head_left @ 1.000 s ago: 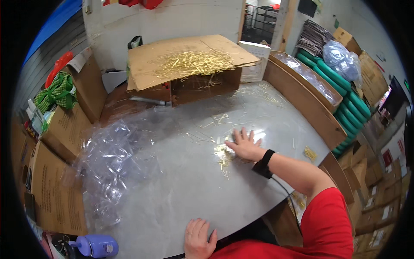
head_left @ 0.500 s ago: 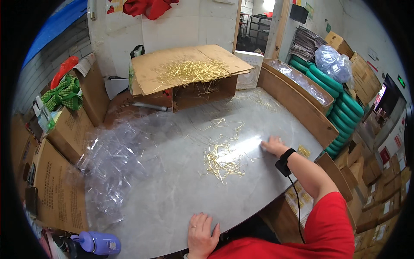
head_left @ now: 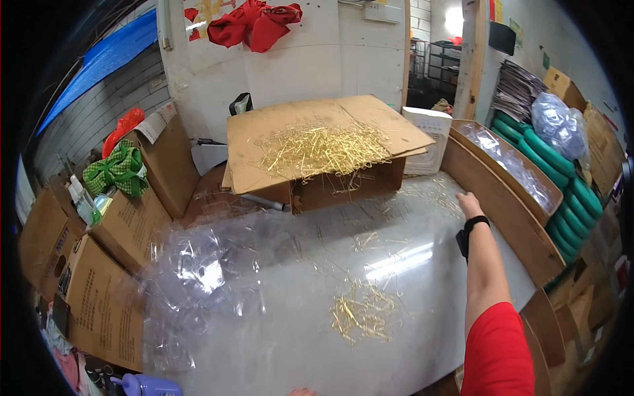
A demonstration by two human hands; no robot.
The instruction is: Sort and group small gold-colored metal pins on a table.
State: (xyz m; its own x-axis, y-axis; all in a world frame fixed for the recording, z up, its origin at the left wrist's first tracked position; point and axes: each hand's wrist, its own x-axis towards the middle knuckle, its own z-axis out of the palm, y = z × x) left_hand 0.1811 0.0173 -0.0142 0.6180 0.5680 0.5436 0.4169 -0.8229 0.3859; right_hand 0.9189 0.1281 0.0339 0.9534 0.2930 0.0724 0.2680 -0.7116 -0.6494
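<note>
My right hand (head_left: 469, 204) reaches far across the grey table (head_left: 264, 356), beside the wooden side board (head_left: 502, 221). A black band circles its wrist. The fingers are small and mostly turned away, so their grip cannot be made out. Thin gold wire hooks (head_left: 432, 190) lie scattered just left of that hand. Nearer to me is a loose pile of the same hooks (head_left: 360, 315), with a few strays beyond it. Only a sliver of my left hand (head_left: 302, 392) shows at the bottom edge, its fingers hidden.
A cardboard box with a flat sheet (head_left: 389, 122) stands at the back, heaped with gold hooks (head_left: 330, 148). Clear plastic pieces (head_left: 198, 277) cover the table's left side. Cartons (head_left: 99, 297) and a purple bottle (head_left: 150, 385) line the left. A tray of clear plastic (head_left: 512, 165) borders the right.
My right hand has moved from mid-table farther away, up to the side board. My left hand has nearly left the view as the view shifted. The small hook pile by my right forearm is out of sight.
</note>
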